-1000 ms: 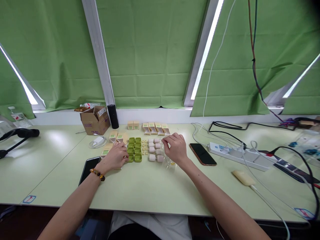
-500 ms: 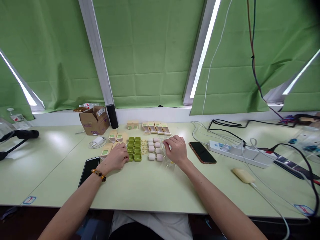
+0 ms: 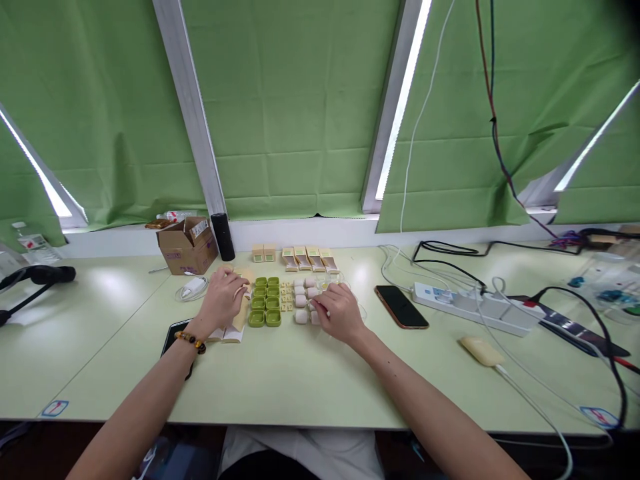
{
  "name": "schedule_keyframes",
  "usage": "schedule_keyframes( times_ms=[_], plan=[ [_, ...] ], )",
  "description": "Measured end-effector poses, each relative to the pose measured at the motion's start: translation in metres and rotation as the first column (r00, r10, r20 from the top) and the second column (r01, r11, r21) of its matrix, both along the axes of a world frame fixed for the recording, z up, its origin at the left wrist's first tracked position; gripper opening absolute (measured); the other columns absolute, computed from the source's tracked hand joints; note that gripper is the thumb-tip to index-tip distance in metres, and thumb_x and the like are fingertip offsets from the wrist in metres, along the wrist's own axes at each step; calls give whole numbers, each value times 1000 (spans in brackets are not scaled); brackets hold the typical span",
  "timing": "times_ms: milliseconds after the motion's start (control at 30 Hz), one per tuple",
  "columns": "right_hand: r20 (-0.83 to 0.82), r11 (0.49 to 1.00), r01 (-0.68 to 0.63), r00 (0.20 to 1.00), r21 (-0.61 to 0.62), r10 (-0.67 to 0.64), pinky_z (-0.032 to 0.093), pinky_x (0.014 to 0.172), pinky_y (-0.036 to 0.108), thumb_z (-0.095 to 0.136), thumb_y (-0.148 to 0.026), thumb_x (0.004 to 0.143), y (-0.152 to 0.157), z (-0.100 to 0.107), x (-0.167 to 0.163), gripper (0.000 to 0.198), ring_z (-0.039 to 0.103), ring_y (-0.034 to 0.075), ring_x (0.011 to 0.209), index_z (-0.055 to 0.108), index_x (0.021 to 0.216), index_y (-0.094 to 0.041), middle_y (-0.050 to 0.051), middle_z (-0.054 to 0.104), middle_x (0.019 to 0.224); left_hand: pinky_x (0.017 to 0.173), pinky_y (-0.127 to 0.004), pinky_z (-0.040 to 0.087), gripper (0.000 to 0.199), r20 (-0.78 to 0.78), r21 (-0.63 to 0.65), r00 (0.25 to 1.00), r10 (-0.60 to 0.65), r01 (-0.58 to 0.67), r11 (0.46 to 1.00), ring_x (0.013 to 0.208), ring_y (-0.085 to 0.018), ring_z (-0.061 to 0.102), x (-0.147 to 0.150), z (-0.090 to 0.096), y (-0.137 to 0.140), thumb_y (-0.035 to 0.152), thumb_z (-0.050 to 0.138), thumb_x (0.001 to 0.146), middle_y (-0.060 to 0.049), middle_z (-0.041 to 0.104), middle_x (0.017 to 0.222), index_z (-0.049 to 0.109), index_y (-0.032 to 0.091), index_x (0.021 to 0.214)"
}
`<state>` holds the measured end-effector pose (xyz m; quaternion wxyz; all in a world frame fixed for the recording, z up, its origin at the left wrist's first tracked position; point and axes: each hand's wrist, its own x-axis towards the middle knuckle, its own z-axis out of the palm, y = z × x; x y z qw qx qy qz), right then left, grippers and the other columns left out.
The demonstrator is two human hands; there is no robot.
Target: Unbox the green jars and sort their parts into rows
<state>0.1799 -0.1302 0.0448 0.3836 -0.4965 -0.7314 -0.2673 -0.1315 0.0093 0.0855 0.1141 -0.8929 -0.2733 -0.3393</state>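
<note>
My left hand [image 3: 223, 303], with a beaded bracelet at the wrist, curls over small cream cardboard boxes [image 3: 233, 333]. Its fingers close on one of them, partly hidden beneath the hand. Just right of it stand two columns of small green square cups [image 3: 257, 319]. Beside these lie tiny pale yellow pieces [image 3: 287, 300]. Further right are rows of small pinkish-white blocks [image 3: 301, 317]. At their right column my right hand [image 3: 341, 312] is closed, thumb and fingertips pinched on a block. Clear plastic items [image 3: 327, 279] lie behind this hand, partly hidden.
More small boxes [image 3: 310, 259] stand at the back. A brown carton [image 3: 187, 250] and black cylinder [image 3: 223, 237] are back left. One phone [image 3: 401, 307] lies right of my hand, another [image 3: 173, 333] under my left wrist. A power strip [image 3: 467, 307] with cables stretches right.
My left hand has moved left and away from the green cups, onto the small boxes, which have shifted toward me. My right hand has moved left, from the clear plastic to the pinkish-white blocks.
</note>
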Motion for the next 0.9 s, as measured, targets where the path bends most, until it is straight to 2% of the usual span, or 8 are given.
schedule_keyframes(
  times_ms=[133,233,300,433,567,733,900],
  plan=[
    [95,984,-158,982,-82,166,26,66,35,55,-22,99,-11,-14,-31,32,46,16,61,60,68,-19,3,63,61,99,-53,40,30,-12,-32,1000,15,-15,999,115,-34,47,19,18,27,23,46,100,-12,73,107,72,21,114],
    [228,926,-281,912,-254,340,21,61,35,55,-33,101,-20,-29,-56,35,49,15,56,58,68,-20,2,64,61,101,-57,38,33,-98,-90,992,73,-82,993,120,-37,44,42,26,58,24,49,97,-16,70,113,70,21,123],
    [257,874,-296,875,-385,410,18,58,35,55,-35,100,-23,-36,-67,32,51,15,54,58,72,-20,2,65,62,103,-57,36,36,-181,-136,977,112,-138,981,125,-40,42,60,29,79,24,51,95,-19,66,121,67,19,126],
    [207,815,-243,893,-526,399,18,56,32,60,-34,97,-25,-37,-72,23,56,13,56,59,79,-20,1,71,70,108,-58,33,47,-244,-228,954,174,-231,946,132,-43,37,91,27,116,22,59,87,-24,58,134,60,16,133],
    [178,798,-241,901,-552,395,17,56,31,59,-35,96,-25,-33,-70,23,58,13,58,58,79,-20,1,72,71,109,-57,32,58,-251,-273,945,211,-279,921,135,-44,38,114,20,140,21,63,85,-27,52,138,50,11,140],
    [167,784,-242,901,-572,400,16,55,31,60,-35,95,-25,-32,-71,23,56,13,56,58,78,-20,1,71,69,113,-57,27,64,-253,-318,936,245,-319,893,142,-45,32,135,5,158,21,58,92,-33,40,147,35,3,149],
    [151,779,-258,900,-572,409,17,55,31,61,-35,95,-25,-33,-72,24,54,13,55,57,76,-20,0,69,68,117,-62,23,69,-262,-343,934,242,-324,882,147,-48,30,153,-8,168,22,68,83,-30,40,151,42,10,146]
  ],
)
